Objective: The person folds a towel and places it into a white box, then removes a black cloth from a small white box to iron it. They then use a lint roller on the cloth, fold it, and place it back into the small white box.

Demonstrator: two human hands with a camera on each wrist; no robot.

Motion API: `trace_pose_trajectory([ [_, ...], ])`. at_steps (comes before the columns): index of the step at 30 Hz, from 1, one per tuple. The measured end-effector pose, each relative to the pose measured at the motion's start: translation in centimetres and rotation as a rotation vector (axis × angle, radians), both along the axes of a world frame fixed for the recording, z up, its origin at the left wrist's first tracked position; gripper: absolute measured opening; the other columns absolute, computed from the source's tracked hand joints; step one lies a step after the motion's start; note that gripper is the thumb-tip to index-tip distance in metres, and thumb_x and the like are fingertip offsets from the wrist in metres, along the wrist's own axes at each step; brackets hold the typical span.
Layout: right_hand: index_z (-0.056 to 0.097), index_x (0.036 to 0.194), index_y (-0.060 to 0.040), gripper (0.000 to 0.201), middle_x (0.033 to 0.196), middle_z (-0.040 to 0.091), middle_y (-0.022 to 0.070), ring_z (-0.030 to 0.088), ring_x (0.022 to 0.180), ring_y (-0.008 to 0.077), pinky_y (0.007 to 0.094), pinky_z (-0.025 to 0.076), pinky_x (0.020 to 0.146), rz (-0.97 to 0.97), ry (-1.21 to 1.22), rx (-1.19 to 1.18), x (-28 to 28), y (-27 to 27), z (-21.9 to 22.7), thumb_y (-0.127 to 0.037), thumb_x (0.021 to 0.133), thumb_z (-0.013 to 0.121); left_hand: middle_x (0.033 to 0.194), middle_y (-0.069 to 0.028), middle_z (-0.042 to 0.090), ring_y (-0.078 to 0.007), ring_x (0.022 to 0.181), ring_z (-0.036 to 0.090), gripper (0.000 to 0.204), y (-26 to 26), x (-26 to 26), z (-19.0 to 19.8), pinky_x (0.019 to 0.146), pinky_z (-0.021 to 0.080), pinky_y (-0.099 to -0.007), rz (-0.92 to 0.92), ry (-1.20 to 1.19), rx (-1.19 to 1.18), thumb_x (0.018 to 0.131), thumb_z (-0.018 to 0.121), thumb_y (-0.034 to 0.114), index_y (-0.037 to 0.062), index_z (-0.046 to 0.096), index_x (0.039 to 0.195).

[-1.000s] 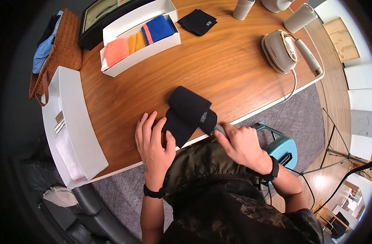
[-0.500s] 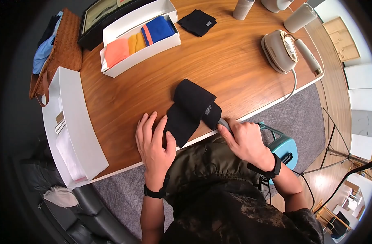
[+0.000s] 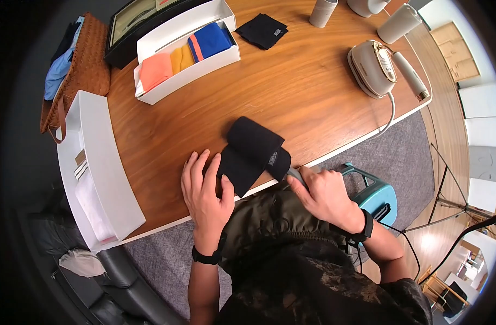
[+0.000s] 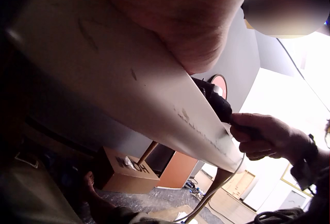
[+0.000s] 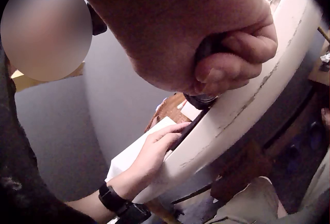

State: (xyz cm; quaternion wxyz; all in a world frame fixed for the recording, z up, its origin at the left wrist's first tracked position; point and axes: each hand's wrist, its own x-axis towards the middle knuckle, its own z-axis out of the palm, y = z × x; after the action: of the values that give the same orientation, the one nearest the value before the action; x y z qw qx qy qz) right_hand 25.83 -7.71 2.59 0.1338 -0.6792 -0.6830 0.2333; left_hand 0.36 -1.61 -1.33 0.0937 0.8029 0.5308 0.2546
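A black sock point(image 3: 238, 168) with pale lettering lies at the table's near edge, its far part folded over. My left hand point(image 3: 207, 187) rests beside it, fingers spread, with the thumb and fingertips at its left edge. On the other side, my right hand point(image 3: 327, 196) grips the grey handle point(image 3: 296, 174) of a tool whose head is hidden by the black fabric. In the right wrist view, the fingers of the right hand point(image 5: 232, 61) curl round the handle. The left wrist view shows the right hand point(image 4: 268, 135) holding it at the table edge.
A white box point(image 3: 191, 67) with folded coral, yellow and blue socks stands at the back left. Folded black socks point(image 3: 262, 31) lie beside it. Another white box point(image 3: 115, 162) borders the left side. A white steamer point(image 3: 372, 70) with its cord sits at right, near a teal stool point(image 3: 379, 200).
My right hand moved the handle and the folded black part away from me and slightly right, then back near the earlier place. My left hand stayed almost still.
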Motion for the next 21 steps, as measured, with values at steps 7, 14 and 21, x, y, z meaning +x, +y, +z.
trace_pose_trajectory([
  [7,0.067,0.09,-0.0037,0.036,0.058,0.06,0.0206,0.064,0.055,0.0415,0.0488,0.052,0.052,-0.022,-0.031,0.036,1.0,0.4,-0.5,-0.037,0.103,0.062,0.144,-0.0134,0.059,-0.0401,0.138,0.05,0.04,0.0,-0.1,-0.1,0.115,0.039,-0.0542,-0.006,-0.002,-0.002,0.091,0.063,0.012,0.0057,0.068,0.129],
  [14,0.073,0.111,-0.0006,0.037,0.06,0.06,0.0231,0.065,0.06,0.0431,0.0493,0.052,0.057,0.043,-0.014,-0.06,0.1,0.4,0.0,-0.035,0.104,0.062,0.144,-0.0141,0.06,-0.0394,0.138,0.051,0.04,-0.1,0.0,0.0,0.115,0.04,-0.0526,0.006,-0.01,-0.008,0.089,0.062,0.009,0.0035,0.07,0.128],
  [21,0.073,0.111,-0.0015,0.037,0.06,0.06,0.0221,0.065,0.06,0.0427,0.0485,0.052,0.056,0.028,-0.01,-0.014,0.3,0.8,-0.1,-0.037,0.104,0.062,0.145,-0.0136,0.06,-0.0385,0.139,0.05,0.041,-0.1,0.0,0.0,0.115,0.039,-0.0528,-0.002,0.003,-0.004,0.09,0.063,0.009,0.0037,0.07,0.129],
])
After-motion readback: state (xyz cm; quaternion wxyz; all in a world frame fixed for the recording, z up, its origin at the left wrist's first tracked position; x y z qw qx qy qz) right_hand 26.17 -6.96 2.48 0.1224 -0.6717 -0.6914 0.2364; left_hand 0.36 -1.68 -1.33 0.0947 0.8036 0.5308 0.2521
